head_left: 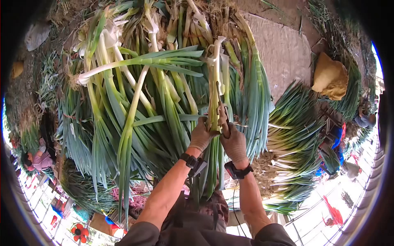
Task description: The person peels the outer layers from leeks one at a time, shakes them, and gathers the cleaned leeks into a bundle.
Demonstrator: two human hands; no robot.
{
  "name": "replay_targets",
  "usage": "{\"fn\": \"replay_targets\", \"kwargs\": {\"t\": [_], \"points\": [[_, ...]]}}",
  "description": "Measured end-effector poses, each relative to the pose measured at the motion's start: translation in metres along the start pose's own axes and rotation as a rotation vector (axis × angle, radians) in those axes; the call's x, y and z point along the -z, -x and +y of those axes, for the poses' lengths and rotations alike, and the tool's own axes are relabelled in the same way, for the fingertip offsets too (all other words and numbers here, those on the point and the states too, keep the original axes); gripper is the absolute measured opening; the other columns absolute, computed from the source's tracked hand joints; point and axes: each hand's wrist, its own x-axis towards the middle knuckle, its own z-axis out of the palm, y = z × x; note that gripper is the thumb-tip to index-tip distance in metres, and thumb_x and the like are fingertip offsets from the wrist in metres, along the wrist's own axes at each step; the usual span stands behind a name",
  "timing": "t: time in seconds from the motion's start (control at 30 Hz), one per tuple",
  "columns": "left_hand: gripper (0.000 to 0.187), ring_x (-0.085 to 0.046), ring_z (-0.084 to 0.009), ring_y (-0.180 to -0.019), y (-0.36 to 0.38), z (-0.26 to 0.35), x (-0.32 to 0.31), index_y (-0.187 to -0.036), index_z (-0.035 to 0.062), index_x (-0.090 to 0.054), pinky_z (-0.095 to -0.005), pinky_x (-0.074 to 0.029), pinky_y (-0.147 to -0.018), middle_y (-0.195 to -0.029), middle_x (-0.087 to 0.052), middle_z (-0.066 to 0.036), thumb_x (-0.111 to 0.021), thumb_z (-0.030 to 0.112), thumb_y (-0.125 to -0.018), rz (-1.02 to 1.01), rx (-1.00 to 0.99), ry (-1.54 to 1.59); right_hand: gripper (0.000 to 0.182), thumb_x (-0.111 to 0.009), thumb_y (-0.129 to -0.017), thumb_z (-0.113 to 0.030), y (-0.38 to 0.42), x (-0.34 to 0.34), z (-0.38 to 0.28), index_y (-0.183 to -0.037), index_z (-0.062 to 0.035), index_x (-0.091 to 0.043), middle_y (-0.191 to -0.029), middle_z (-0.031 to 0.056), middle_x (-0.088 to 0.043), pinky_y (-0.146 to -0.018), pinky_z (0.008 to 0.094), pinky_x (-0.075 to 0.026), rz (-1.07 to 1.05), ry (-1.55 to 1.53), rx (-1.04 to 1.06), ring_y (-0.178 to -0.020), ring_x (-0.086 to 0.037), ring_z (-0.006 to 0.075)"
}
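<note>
In the middle of the head view, my left hand [200, 137] in a grey-beige knit glove is closed around the leafy part of a leek [213, 102]. The leek's pale end points away from me. Just beside it, my right hand [234, 144], gloved too, is closed on a brown, withered-looking strip [223, 119] lying along the leek. Whether the strip is still attached cannot be made out. Under and around both hands spreads a big heap of leeks [164, 98], with one loose leek [135, 62] lying crosswise on top.
More leeks [293, 135] are piled at the right, beside bare cardboard [281, 49]. A tan crumpled piece [330, 77] lies farther right. Other people [40, 159] sit at the far left and far right. Red strips [334, 213] lie at lower right.
</note>
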Motion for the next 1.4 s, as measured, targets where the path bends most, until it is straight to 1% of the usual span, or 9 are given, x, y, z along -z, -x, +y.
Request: {"fn": "replay_targets", "kwargs": {"t": [0.57,0.83,0.9,0.97,1.1,1.17,1.23,1.3,1.4], "points": [[0.073,-0.066,-0.022,-0.11,0.002,-0.002,0.002,-0.134,0.0015,-0.048,-0.0346,-0.051,-0.099,-0.121,-0.068,-0.013,-0.088,0.019,-0.075,-0.039,-0.064,0.131,0.028,-0.068,-0.08,-0.026,-0.164,-0.003,-0.009,-0.096,-0.0032,-0.066,-0.089,0.0267,-0.07,-0.08,0.0549,-0.054,0.075,0.105,0.003,-0.09,-0.067,0.0469],[0.063,-0.067,-0.0204,-0.1,0.007,0.0,0.008,-0.126,0.0006,-0.057,-0.0331,-0.051,-0.092,-0.11,-0.071,-0.012,-0.087,0.026,-0.077,-0.074,-0.053,0.152,0.029,-0.071,-0.081,-0.03,-0.241,0.002,-0.002,-0.094,-0.0038,-0.068,-0.092,0.0252,-0.071,-0.08,0.0535,-0.055,0.208,0.153,0.089,-0.091,-0.069,0.0451],[0.066,-0.067,-0.0205,-0.098,0.009,-0.005,0.006,-0.126,0.0007,-0.057,-0.0335,-0.051,-0.091,-0.108,-0.071,-0.012,-0.088,0.03,-0.076,-0.045,-0.083,0.196,0.036,-0.072,-0.081,-0.035,-0.247,0.007,0.006,-0.098,-0.0036,-0.068,-0.092,0.0256,-0.072,-0.08,0.0535,-0.056,0.221,0.15,0.023,-0.092,-0.069,0.0444],[0.067,-0.067,-0.0214,-0.097,0.01,-0.008,0.008,-0.128,0.0009,-0.057,-0.0333,-0.051,-0.09,-0.107,-0.071,-0.012,-0.088,0.031,-0.077,-0.045,-0.094,0.235,0.057,-0.074,-0.082,-0.041,-0.236,0.011,0.009,-0.122,-0.004,-0.061,-0.1,0.0252,-0.072,-0.083,0.0539,-0.055,0.207,0.149,-0.095,-0.096,-0.069,0.0446],[0.067,-0.068,-0.0231,-0.099,0.014,-0.002,0.016,-0.127,0.0,-0.056,-0.0342,-0.051,-0.091,-0.109,-0.071,-0.014,-0.087,0.036,-0.079,-0.068,-0.096,0.199,0.048,-0.07,-0.092,-0.033,-0.168,0.003,0.01,-0.128,-0.0031,-0.059,-0.114,0.025,-0.066,-0.088,0.053,-0.053,0.562,0.151,0.177,-0.105,-0.064,0.0452],[0.067,-0.068,-0.0261,-0.099,0.014,-0.001,0.015,-0.128,0.0006,-0.055,-0.0352,-0.051,-0.091,-0.108,-0.07,-0.016,-0.086,0.035,-0.08,-0.11,-0.085,0.197,0.041,-0.066,-0.097,-0.028,-0.13,-0.003,0.011,-0.127,-0.0004,-0.06,-0.11,0.0223,-0.068,-0.083,0.0486,-0.054,0.439,0.1,0.295,-0.1,-0.067,0.0404],[0.066,-0.069,-0.0276,-0.1,0.021,0.01,0.016,-0.129,0.0015,-0.054,-0.0354,-0.051,-0.092,-0.107,-0.07,-0.016,-0.085,0.033,-0.08,-0.143,-0.061,0.042,0.037,-0.068,-0.098,-0.026,-0.101,-0.012,0.0,-0.122,0.0012,-0.062,-0.104,0.0144,-0.07,-0.076,0.0381,-0.054,-0.105,-0.51,0.172,-0.091,-0.068,0.0262],[0.069,-0.068,-0.0273,-0.103,0.029,0.021,0.019,-0.133,0.0032,-0.053,-0.0362,-0.05,-0.094,-0.113,-0.069,-0.015,-0.084,0.034,-0.08,-0.179,-0.135,0.184,0.034,-0.071,-0.097,-0.026,-0.086,-0.018,-0.015,-0.116,0.0015,-0.063,-0.096,0.0063,-0.068,-0.071,0.0294,-0.051,-0.353,-1.079,-0.144,-0.084,-0.063,0.0134],[0.047,-0.067,-0.0221,-0.094,0.014,0.013,0.044,-0.122,0.0041,-0.061,-0.0366,-0.051,-0.086,-0.102,-0.068,-0.01,-0.079,0.03,-0.088,-0.149,-0.343,0.039,0.029,-0.071,-0.096,-0.023,-0.088,0.0,-0.04,-0.112,0.0005,-0.064,-0.088,0.0029,-0.066,-0.067,0.0283,-0.051,-0.237,-0.919,-0.089,-0.076,-0.06,0.0107]]}}
